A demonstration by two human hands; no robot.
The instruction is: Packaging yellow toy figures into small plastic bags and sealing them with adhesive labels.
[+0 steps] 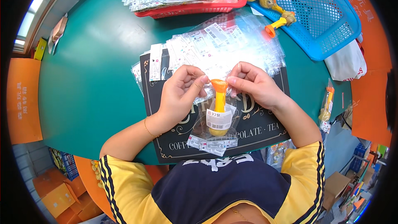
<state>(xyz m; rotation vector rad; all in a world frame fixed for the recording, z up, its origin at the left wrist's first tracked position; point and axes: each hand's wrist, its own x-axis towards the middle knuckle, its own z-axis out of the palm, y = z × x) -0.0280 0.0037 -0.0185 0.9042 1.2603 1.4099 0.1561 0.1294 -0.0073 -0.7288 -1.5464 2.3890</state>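
A small toy [220,101] with a yellow stem, a flared orange base and a rounded tan head lies inside a clear plastic bag [200,125]. Its orange base points away from me, at the bag's far end. My left hand [182,89] pinches the bag at the left of that base, thumb against finger. On the other side my right hand [258,86] pinches it the same way. A white barcode label [219,120] covers part of the toy. Printed paper slips [213,145] show at the bag's near end. Beneath everything is a black patterned mat [166,143].
Just beyond my hands, clear bags with printed slips [188,52] lie piled. A red basket [186,10] full of bags stands behind. At far right, a blue basket [315,33] has several toys [269,2] along its edge. One bagged toy [327,103] lies right.
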